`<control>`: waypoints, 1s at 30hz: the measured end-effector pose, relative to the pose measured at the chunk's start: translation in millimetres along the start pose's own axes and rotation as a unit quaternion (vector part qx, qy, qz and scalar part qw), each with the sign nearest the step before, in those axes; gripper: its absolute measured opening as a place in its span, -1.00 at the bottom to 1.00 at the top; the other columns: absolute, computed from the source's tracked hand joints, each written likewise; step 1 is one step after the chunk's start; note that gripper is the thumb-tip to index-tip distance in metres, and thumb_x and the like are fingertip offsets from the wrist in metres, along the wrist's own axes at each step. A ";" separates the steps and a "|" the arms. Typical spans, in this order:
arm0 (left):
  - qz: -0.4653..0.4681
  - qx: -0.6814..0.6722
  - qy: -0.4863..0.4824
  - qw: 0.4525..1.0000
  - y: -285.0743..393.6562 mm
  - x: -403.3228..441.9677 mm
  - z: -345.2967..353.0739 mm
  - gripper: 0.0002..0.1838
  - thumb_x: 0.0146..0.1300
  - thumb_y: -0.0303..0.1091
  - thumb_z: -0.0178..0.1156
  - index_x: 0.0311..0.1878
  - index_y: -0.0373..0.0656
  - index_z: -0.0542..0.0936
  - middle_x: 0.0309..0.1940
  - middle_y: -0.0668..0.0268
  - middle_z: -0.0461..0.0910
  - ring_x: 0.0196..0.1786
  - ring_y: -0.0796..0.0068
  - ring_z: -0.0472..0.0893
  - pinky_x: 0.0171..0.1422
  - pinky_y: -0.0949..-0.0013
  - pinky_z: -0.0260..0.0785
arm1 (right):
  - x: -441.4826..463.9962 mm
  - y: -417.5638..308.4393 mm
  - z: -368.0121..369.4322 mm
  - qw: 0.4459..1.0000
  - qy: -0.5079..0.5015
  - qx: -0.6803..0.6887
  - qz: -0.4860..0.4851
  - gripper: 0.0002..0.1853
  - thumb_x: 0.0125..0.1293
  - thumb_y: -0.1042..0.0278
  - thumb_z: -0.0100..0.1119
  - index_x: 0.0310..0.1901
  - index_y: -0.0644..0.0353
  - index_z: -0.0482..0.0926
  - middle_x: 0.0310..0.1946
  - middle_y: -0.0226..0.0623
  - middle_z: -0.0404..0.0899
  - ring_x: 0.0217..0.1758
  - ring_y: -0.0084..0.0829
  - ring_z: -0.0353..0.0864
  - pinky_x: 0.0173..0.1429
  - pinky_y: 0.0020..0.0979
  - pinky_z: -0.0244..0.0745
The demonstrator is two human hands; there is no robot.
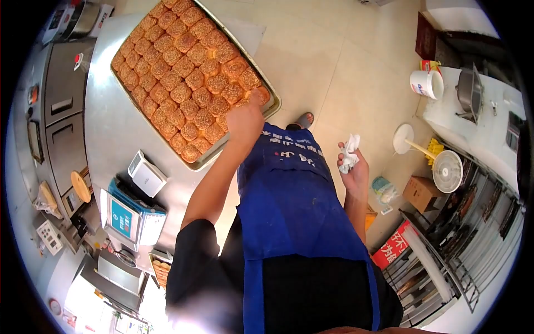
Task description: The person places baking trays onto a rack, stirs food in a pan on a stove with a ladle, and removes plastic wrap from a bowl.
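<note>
A large metal tray [273, 106] full of browned, seed-topped buns [183, 67] lies on the steel table [105, 100]. My left hand [245, 123] is at the tray's near right corner, its fingers over the buns there; the fingertips are partly hidden, and whether they grip a bun is too unclear to tell. On the right, away from the tray, my right hand [354, 170] is closed around a crumpled white tissue [350, 153]. A blue apron [295, 211] covers my front between the two arms.
Left of my arm, a small white scale [147, 173] and a larger blue scale [123, 218] stand on the table. A second bun tray [161, 269] sits lower down. Rightward are a white bucket [426, 84], a fan [446, 171], a cardboard box [421, 193] and a rack [467, 273].
</note>
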State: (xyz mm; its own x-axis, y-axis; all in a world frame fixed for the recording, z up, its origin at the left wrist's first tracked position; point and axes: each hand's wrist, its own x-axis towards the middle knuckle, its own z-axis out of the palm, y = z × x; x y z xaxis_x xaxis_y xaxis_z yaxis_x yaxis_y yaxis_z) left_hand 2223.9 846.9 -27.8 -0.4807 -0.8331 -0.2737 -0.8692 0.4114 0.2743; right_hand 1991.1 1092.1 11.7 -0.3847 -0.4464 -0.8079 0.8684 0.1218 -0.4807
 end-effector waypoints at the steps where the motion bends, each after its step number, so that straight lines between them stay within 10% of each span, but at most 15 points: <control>1: -0.023 -0.001 0.026 0.999 -3.2 3.6 -3.0 -0.47 0.28 -0.38 0.05 0.35 -0.21 0.49 -0.54 0.10 0.69 -0.49 0.08 0.71 -0.42 0.05 0.51 | -0.4 0.0 0.1 1.000 0.000 -0.002 0.001 -0.66 0.45 0.39 -0.10 0.20 0.24 0.41 -0.06 -0.12 0.64 -0.34 -0.40 0.59 -0.30 -0.44 0.56; 30: -0.084 -0.015 -0.002 0.996 -33.6 41.9 -21.0 -0.42 0.32 -0.39 -0.02 0.43 -0.20 0.35 -0.43 0.01 0.71 -0.34 0.01 0.74 -0.27 0.00 0.53 | -1.7 5.4 -7.0 1.000 -0.016 0.014 0.011 -0.72 0.57 0.29 -0.11 0.17 0.19 0.44 0.00 -0.09 0.62 -0.33 -0.35 0.62 -0.29 -0.40 0.60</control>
State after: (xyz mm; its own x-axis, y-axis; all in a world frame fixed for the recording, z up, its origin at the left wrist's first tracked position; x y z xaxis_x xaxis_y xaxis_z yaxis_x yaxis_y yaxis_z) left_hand 2235.4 790.4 -29.1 -0.3291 -0.8874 -0.3227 -0.9337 0.2549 0.2514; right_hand 1994.2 1099.7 8.1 -0.3565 -0.4718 -0.8064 0.8850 0.1060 -0.4533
